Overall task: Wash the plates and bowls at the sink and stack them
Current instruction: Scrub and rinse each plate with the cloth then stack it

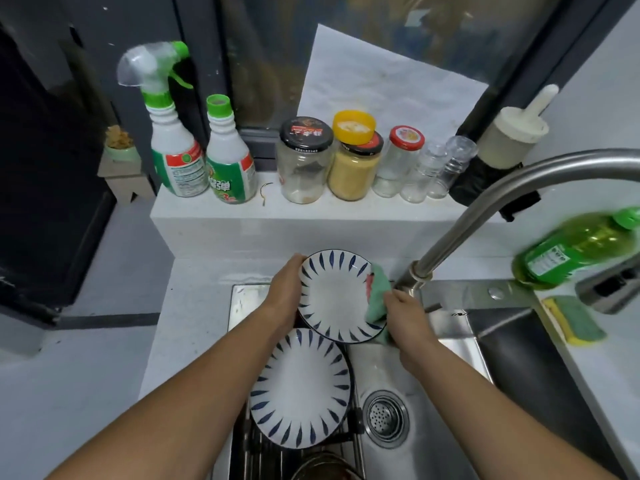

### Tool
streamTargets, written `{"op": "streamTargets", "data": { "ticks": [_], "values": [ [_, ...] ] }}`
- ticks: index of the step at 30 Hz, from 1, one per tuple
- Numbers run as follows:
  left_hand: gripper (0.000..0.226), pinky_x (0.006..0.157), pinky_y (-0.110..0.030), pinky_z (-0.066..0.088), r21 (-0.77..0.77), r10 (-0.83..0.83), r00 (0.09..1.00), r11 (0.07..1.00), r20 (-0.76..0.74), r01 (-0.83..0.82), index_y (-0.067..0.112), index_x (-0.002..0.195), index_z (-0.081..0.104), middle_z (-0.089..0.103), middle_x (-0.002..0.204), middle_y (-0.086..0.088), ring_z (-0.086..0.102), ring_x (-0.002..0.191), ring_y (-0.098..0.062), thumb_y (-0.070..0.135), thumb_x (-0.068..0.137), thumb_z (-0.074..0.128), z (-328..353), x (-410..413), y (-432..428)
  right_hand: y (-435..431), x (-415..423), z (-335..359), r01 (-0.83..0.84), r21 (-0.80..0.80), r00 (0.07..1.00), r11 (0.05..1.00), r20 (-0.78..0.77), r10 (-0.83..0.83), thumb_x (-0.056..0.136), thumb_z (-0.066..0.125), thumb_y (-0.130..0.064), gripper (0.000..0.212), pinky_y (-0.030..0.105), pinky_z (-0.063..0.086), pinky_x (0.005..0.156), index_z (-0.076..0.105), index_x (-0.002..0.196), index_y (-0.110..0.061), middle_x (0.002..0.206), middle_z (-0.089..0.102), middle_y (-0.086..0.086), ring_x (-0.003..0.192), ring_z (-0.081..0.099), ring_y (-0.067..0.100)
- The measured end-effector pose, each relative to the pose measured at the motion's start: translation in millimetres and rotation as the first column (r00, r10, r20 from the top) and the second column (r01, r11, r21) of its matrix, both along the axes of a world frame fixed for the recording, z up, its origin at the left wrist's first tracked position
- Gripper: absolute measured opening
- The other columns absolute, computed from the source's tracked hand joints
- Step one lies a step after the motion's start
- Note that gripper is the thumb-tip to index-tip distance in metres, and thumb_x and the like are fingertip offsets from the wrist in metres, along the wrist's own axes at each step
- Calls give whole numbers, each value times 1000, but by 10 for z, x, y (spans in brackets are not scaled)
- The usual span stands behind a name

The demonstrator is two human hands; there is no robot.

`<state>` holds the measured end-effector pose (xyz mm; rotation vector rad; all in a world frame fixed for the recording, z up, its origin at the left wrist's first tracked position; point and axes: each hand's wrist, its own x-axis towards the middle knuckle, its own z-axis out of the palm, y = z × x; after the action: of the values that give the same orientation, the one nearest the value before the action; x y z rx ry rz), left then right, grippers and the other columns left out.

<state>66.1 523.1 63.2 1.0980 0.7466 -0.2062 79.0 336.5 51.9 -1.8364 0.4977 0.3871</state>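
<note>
A: What lies nearest?

B: A wire rack [256,452] spans the left part of the sink [381,365]. On it rests the lower plate [301,386], white with dark blue leaf strokes round its rim, face up. Just right of it, the drain strainer [386,417] sits in the basin floor.

A: And the hands?

B: Both reach over the far end of the sink. The left hand [284,292] grips the left rim of the held plate [336,296], which has the same pattern, with its fingers curled behind it. That plate is tilted up with its face toward the camera. Its near edge overlaps the lower plate in view; whether the two touch, I cannot tell.

A: The right hand?

B: The right hand [405,308] clutches a green cloth [377,296] and presses it to the held plate's right rim.

A: Beyond them?

B: The faucet [460,233] rises from behind the sink, just past the right hand, and arcs off to the right. On the counter to the right, a green-and-yellow sponge [576,322] lies beside the basin. A bottle of green liquid [571,252], blurred, leans above it. Farthest back, a white ledge [311,220] under the window carries a spray bottle [169,133] at the left and a row of jars [304,161] further right.
</note>
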Motion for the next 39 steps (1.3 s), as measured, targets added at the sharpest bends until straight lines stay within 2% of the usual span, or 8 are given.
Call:
{"op": "streamTargets", "data": {
  "ticks": [9, 12, 17, 23, 30, 33, 36, 39],
  "values": [
    [39, 63, -23, 54, 146, -104, 990, 985, 93, 90, 21, 81, 59, 70, 57, 16, 66, 66, -7, 30, 111, 35, -248, 162, 52, 87, 98, -113, 68, 95, 997, 993, -51, -64, 95, 46, -21, 17, 29, 36, 60, 60, 89, -16, 82, 57, 7, 65, 47, 18],
    [36, 52, -14, 50, 214, -144, 986, 969, 78, 125, 21, 82, 56, 69, 63, 13, 62, 65, -5, 27, 110, 35, -272, 176, 84, 124, 125, -137, 43, 98, 997, 994, -67, -36, 95, 44, -24, 21, 27, 35, 55, 62, 93, -13, 85, 59, 10, 61, 47, 18],
    [40, 84, -35, 56, 248, -177, 984, 955, 26, 165, 18, 125, 60, 69, 122, -9, 67, 109, -23, 45, 104, 40, -402, 195, 183, 169, 161, -164, -13, 71, 995, 997, -103, 20, 99, 41, -24, 25, 25, 40, 55, 63, 101, -11, 88, 63, 9, 63, 54, 15],
    [45, 104, -47, 51, 205, -143, 990, 969, 1, 139, 22, 132, 59, 69, 125, -4, 66, 115, -24, 50, 102, 41, -436, 190, 180, 182, 214, -201, -41, 52, 993, 998, -112, 47, 101, 41, -32, 26, 39, 49, 89, 62, 106, -19, 109, 66, 8, 101, 61, 25],
    [69, 106, -52, 48, 222, -119, 992, 967, -49, 127, 28, 115, 69, 70, 121, -4, 64, 116, -29, 71, 65, 48, -669, 235, 202, 212, 244, -137, -90, 16, 989, 996, -117, 91, 104, 37, -31, 28, 41, 45, 100, 60, 93, -19, 83, 66, 1, 93, 57, 24],
    [59, 107, -55, 45, 230, -109, 991, 965, -75, 123, 32, 99, 73, 71, 118, -5, 61, 117, -32, 72, 65, 46, -928, 323, 233, 221, 267, -110, -121, -28, 986, 992, -122, 117, 102, 38, -31, 26, 38, 47, 93, 60, 94, -19, 95, 64, 5, 97, 59, 25],
    [59, 107, -54, 46, 211, -120, 991, 969, -67, 131, 35, 105, 72, 69, 122, -3, 61, 119, -30, 73, 67, 48, -936, 306, 254, 233, 273, -111, -165, -135, 985, 977, -65, 157, 101, 42, -22, 23, 29, 40, 62, 61, 102, -9, 91, 60, 5, 77, 53, 14],
    [65, 107, -53, 46, 218, -119, 992, 968, -44, 126, 33, 114, 66, 65, 128, -2, 60, 121, -28, 74, 67, 49, -717, 207, 248, 210, 244, -144, -151, -283, 987, 947, 14, 162, 93, 47, -13, 22, 33, 46, 66, 65, 103, -6, 98, 67, 12, 77, 57, 21]
  ]
}}
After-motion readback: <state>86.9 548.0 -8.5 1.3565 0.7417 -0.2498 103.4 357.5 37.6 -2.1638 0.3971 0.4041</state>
